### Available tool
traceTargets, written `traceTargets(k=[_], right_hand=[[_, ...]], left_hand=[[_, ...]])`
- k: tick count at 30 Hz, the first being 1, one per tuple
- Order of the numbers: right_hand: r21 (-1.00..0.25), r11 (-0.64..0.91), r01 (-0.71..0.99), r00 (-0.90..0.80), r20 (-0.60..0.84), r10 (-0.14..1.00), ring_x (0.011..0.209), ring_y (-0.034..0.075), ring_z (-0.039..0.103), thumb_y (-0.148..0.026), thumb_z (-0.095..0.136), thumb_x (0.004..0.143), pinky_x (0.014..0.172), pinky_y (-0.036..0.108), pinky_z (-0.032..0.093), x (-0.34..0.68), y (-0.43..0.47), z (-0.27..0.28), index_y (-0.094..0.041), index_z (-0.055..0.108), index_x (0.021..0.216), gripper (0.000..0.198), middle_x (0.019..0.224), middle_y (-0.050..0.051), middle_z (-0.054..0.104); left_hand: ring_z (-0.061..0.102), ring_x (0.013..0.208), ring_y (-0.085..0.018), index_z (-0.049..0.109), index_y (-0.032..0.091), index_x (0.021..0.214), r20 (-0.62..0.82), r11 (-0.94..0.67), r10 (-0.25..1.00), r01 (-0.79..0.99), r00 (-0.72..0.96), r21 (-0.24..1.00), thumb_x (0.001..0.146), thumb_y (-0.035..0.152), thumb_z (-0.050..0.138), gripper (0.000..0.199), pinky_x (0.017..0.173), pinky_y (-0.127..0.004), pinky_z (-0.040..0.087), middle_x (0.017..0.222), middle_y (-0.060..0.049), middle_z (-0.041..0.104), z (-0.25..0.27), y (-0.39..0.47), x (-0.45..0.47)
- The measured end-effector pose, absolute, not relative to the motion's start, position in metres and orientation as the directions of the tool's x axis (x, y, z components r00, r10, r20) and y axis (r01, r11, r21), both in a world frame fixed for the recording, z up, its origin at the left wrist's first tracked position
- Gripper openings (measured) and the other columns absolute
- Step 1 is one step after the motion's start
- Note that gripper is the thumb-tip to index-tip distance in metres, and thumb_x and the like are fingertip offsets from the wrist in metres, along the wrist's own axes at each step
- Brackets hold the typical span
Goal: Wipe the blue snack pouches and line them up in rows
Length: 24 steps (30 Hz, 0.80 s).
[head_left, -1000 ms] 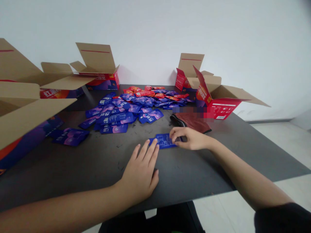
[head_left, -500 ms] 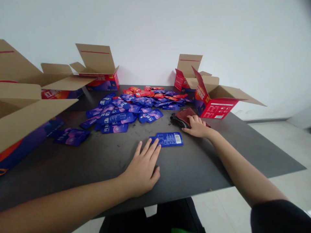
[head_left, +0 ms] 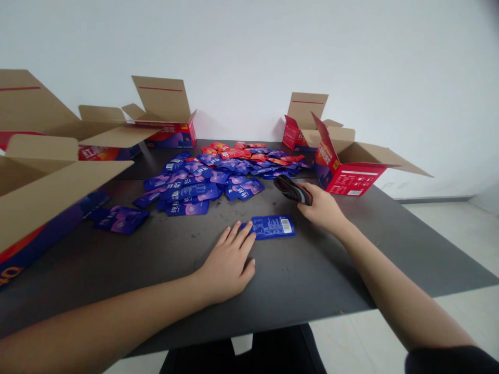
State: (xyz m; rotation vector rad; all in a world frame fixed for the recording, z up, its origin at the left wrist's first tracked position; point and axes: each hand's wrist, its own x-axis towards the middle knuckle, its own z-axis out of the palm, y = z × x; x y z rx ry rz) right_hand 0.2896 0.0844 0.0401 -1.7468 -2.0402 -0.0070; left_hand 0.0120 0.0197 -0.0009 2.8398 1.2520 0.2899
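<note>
My left hand (head_left: 231, 261) lies open on the dark table, its fingertips resting on one end of a blue pouch (head_left: 273, 227). That pouch lies flat, with printed text and a barcode facing up. Farther right, my right hand (head_left: 322, 206) grips a dark folded cloth (head_left: 290, 188) just above the table. Black with a grey stripe, the cloth shows a little reddish brown near my fingers; its exact kind is hard to make out. Beyond both hands spreads a pile of blue-purple pouches (head_left: 191, 187), with red pouches (head_left: 236, 153) at its back.
Open cartons stand around the pile: a near-left carton (head_left: 42, 223), a back-left carton (head_left: 175, 134), a back-right carton (head_left: 291, 132) and a right carton (head_left: 346, 179). Their flaps stick out over the table. A few pouches (head_left: 120, 219) lie beside the near-left carton.
My right hand has picked up the cloth, which lay spread on the table with its reddish-brown side up, and now holds it bunched. My left hand stays on the pouch. The view has shifted slightly.
</note>
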Motion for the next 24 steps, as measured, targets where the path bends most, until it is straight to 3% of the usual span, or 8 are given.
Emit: traceTargets(k=[3, 6, 10, 13, 16, 19, 24], right_hand=[[-0.267, 0.435, 0.86, -0.331, 0.358, 0.873, 0.103, 0.023, 0.057, -0.018, 0.056, 0.072, 0.086, 0.031, 0.045, 0.252, 0.057, 0.037, -0.024, 0.048, 0.13, 0.058, 0.116, 0.007, 0.06], [-0.132, 0.526, 0.84, -0.478, 0.278, 0.833, 0.101, 0.026, 0.052, -0.022, 0.06, 0.071, 0.088, 0.035, 0.043, 0.228, 0.047, 0.023, -0.021, 0.054, 0.126, 0.055, 0.109, 0.01, 0.058], [-0.095, 0.473, 0.876, -0.425, 0.312, 0.85, 0.096, 0.027, 0.05, -0.024, 0.061, 0.071, 0.086, 0.039, 0.043, 0.23, 0.064, 0.01, -0.019, 0.059, 0.121, 0.05, 0.105, 0.012, 0.056], [-0.13, 0.461, 0.878, -0.389, 0.369, 0.844, 0.108, 0.03, 0.048, -0.021, 0.061, 0.071, 0.09, 0.045, 0.04, 0.234, 0.069, 0.009, -0.019, 0.062, 0.116, 0.046, 0.12, 0.014, 0.055], [-0.159, 0.581, 0.798, -0.503, 0.357, 0.787, 0.126, 0.031, 0.04, -0.015, 0.057, 0.07, 0.1, 0.048, 0.034, 0.226, 0.055, 0.008, -0.018, 0.059, 0.12, 0.051, 0.136, 0.011, 0.05], [-0.197, 0.697, 0.689, -0.636, 0.297, 0.712, 0.13, 0.027, 0.04, -0.009, 0.052, 0.069, 0.109, 0.046, 0.029, 0.218, 0.045, 0.004, -0.018, 0.055, 0.126, 0.058, 0.138, 0.008, 0.051], [-0.273, 0.529, 0.804, -0.436, 0.335, 0.836, 0.129, 0.025, 0.045, -0.001, 0.045, 0.063, 0.109, 0.047, 0.033, 0.227, 0.053, 0.0, -0.014, 0.058, 0.125, 0.064, 0.135, 0.012, 0.055]], left_hand=[[0.028, 0.137, -0.032, 0.039, 0.01, 0.139, 0.149, -0.678, 0.733, 0.732, 0.664, 0.07, 0.091, 0.035, 0.038, 0.055, 0.112, -0.046, 0.023, 0.146, -0.014, 0.038, -0.003, 0.019, 0.013], [0.037, 0.131, -0.031, 0.045, 0.009, 0.134, 0.151, -0.66, 0.747, 0.75, 0.648, 0.048, 0.09, 0.034, 0.039, 0.051, 0.112, -0.047, 0.023, 0.135, -0.015, 0.05, -0.001, 0.015, 0.015], [0.04, 0.128, -0.03, 0.047, 0.007, 0.133, 0.155, -0.682, 0.725, 0.731, 0.671, 0.024, 0.091, 0.03, 0.037, 0.049, 0.11, -0.046, 0.027, 0.136, -0.016, 0.05, 0.001, 0.01, 0.019], [0.041, 0.127, -0.032, 0.047, 0.004, 0.133, 0.155, -0.692, 0.713, 0.722, 0.684, -0.001, 0.09, 0.029, 0.039, 0.05, 0.104, -0.045, 0.035, 0.138, -0.019, 0.048, 0.002, 0.006, 0.022], [0.05, 0.115, -0.032, 0.057, 0.006, 0.123, 0.138, -0.675, 0.73, 0.738, 0.67, -0.012, 0.089, 0.029, 0.042, 0.044, 0.096, -0.044, 0.041, 0.122, -0.019, 0.058, 0.005, 0.002, 0.023], [0.056, 0.104, -0.03, 0.068, 0.008, 0.104, 0.096, -0.667, 0.741, 0.745, 0.665, -0.016, 0.089, 0.029, 0.042, 0.037, 0.094, -0.043, 0.043, 0.102, -0.017, 0.065, 0.005, -0.002, 0.024], [0.048, 0.12, -0.032, 0.053, 0.001, 0.128, 0.163, -0.689, 0.711, 0.724, 0.685, -0.036, 0.089, 0.029, 0.042, 0.049, 0.096, -0.042, 0.042, 0.13, -0.021, 0.053, 0.002, -0.002, 0.022]])
